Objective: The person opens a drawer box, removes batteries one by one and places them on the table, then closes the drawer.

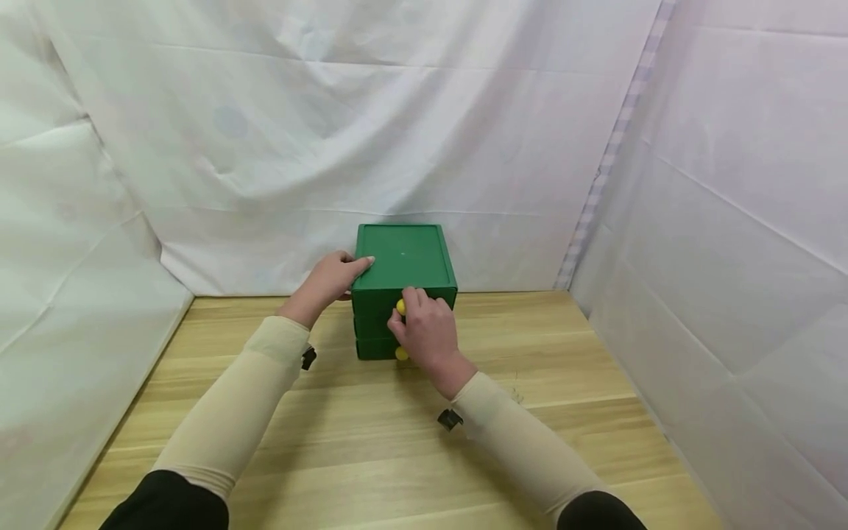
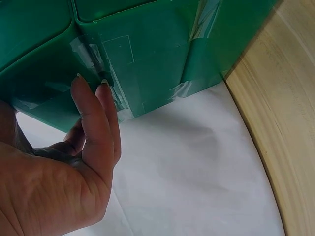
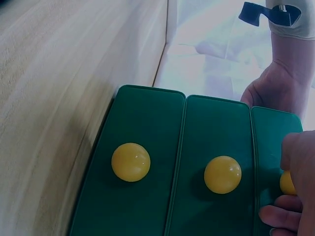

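Observation:
A green three-drawer box (image 1: 405,254) stands on the table near the back cloth, its drawer fronts flush. Each front carries a round yellow knob; the right wrist view shows the bottom knob (image 3: 130,162) and the middle knob (image 3: 222,174) bare. My right hand (image 1: 430,331) pinches the top drawer's knob (image 3: 287,183) between thumb and fingers. On the box's left side, my left hand (image 1: 331,278) lays its thumb over the top edge. Its fingers (image 2: 93,120), nearly straight, touch the side wall where clear tape (image 2: 91,51) is stuck.
The wooden table (image 1: 371,456) spreads in front of and beside the box. White cloth (image 1: 411,147) hangs close behind it, with further white cloth walls (image 1: 729,221) to either side. A dark clip-like device (image 1: 450,419) sits at the right wrist.

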The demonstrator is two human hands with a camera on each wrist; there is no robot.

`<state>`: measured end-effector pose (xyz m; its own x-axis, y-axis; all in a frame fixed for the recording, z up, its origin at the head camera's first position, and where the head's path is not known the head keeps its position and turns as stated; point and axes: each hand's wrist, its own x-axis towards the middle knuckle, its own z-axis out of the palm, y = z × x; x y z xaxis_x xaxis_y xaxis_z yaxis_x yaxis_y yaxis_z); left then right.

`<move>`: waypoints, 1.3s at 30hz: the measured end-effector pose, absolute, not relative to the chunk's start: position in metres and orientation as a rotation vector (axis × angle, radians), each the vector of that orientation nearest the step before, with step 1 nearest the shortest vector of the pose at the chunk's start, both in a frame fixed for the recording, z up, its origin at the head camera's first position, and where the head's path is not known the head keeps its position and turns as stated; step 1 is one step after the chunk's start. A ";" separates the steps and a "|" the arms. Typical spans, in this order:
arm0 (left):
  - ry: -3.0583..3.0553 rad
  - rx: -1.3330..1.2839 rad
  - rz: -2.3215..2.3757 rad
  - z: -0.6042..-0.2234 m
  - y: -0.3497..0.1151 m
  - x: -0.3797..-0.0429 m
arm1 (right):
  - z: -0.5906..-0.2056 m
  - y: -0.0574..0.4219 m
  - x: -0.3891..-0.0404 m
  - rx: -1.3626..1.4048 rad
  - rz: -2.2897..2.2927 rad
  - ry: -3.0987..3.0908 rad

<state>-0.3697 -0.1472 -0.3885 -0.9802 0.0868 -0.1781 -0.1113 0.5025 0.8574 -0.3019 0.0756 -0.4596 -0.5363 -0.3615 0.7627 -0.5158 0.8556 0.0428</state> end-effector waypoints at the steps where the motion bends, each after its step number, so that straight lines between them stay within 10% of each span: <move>1: 2.546 -0.019 1.472 -0.388 -0.147 -0.369 | -0.460 0.075 -0.302 0.633 0.233 -2.193; 39: 2.551 0.008 1.460 -0.390 -0.150 -0.369 | -0.457 0.076 -0.291 0.639 0.322 -2.203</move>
<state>-0.3686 -0.1497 -0.3897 -0.9795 0.1048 -0.1721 -0.0953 0.5116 0.8539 -0.2912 0.0758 -0.4571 -0.5505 -0.3384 0.7632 -0.5428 0.8397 -0.0192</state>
